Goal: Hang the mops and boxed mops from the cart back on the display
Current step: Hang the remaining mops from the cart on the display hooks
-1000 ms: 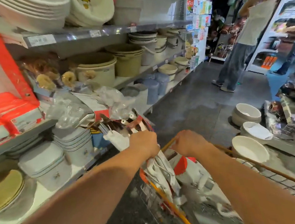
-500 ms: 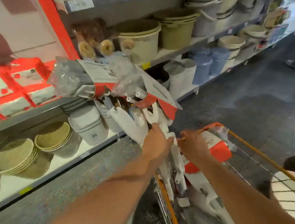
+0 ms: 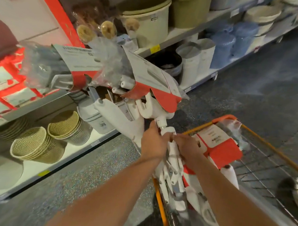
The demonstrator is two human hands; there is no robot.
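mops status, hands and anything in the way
Left hand and right hand both grip the mops by the handles. Heads raised beyond the cart, not hung yet. Bucket shelf close ahead.

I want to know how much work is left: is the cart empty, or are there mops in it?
Not empty. A red and white mop box lies in the cart, beside a bundle of white mop parts.

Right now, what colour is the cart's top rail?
Orange. The cart rail shows best in the head view, the only view here.
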